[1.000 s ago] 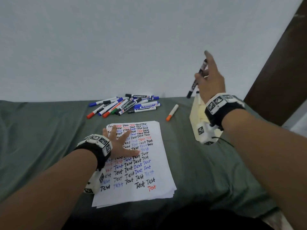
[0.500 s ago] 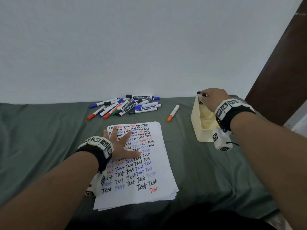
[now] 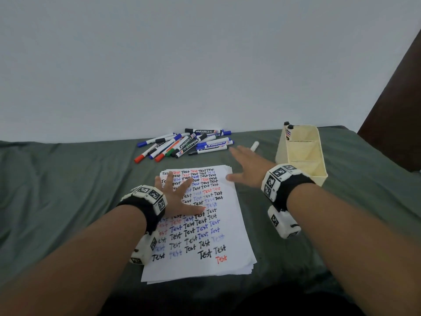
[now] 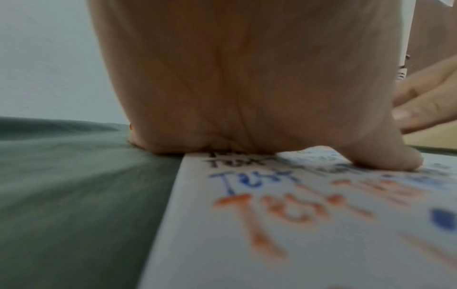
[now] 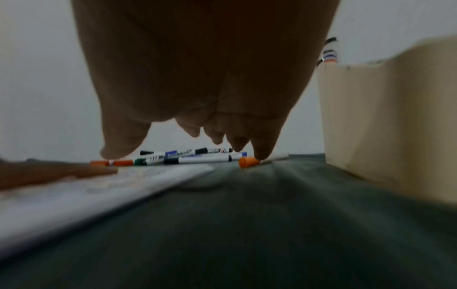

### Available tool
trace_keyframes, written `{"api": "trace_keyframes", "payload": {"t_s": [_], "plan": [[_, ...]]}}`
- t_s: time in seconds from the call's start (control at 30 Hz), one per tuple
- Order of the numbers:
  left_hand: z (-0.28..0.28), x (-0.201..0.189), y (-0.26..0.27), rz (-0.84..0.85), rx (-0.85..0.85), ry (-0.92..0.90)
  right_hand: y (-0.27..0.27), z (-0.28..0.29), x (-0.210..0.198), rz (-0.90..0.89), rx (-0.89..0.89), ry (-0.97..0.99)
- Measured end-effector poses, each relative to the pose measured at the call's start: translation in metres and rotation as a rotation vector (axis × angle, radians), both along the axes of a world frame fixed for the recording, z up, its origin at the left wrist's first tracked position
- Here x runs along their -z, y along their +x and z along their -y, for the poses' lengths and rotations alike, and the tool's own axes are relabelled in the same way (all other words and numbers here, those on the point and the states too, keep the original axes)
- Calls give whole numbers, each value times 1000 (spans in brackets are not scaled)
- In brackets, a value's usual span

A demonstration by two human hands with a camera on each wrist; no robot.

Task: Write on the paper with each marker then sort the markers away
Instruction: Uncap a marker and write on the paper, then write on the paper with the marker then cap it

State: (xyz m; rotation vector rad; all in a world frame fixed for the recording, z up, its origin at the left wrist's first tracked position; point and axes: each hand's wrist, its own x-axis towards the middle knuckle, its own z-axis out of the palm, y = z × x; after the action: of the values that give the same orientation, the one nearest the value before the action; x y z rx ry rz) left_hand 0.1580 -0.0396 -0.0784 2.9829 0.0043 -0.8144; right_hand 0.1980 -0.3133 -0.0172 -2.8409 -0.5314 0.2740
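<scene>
Head view: half a second ago the right hand (image 3: 248,169) was at the organiser (image 3: 319,151) dropping in a black marker; now it is empty, fingers straight and spread, stretched low over the bed (image 3: 68,190) toward the lone orange marker (image 3: 254,145) between the organiser and the pile (image 3: 184,144) at the far edge. Two markers (image 3: 288,131) stand in the organiser's far compartment, so I judge one sort finished and the next pick-up starting. The left hand (image 3: 180,197) lies flat, fingers splayed, pressing the paper (image 3: 205,224).

Left wrist view: the palm (image 4: 235,88) and thumb bear on the paper's left edge; nothing is gripped.

Right wrist view: the right hand's fingertips (image 5: 262,152) hang just above the orange marker's cap (image 5: 248,162), apart and not yet closed on it. The organiser wall rises at the right.
</scene>
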Motion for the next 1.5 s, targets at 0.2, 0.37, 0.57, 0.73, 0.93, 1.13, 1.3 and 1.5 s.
{"api": "trace_keyframes", "payload": {"t_s": [0.2, 0.37, 0.57, 0.73, 0.93, 1.13, 1.3, 1.5], "plan": [[0, -2, -5, 31, 13, -3, -15, -12, 32, -198, -106, -200], [-4, -5, -4, 165, 46, -7, -14, -12, 36, -204, -144, -268], [-15, -34, 46, 414, -21, 116, -10, -11, 40, -225, -127, -228], [-19, -45, 90, 497, 13, 137, -5, -10, 46, -228, -108, -180], [-10, -35, 126, 519, 125, 195, 0, -10, 53, -229, -99, -145], [-8, -34, 140, 542, 99, 223, -1, -11, 53, -233, -90, -126], [-12, -39, 132, 561, 80, 185, -4, -10, 45, -194, -65, -70], [-16, -62, 96, 724, 184, -24, -9, -13, 36, -83, -31, 40]]}}
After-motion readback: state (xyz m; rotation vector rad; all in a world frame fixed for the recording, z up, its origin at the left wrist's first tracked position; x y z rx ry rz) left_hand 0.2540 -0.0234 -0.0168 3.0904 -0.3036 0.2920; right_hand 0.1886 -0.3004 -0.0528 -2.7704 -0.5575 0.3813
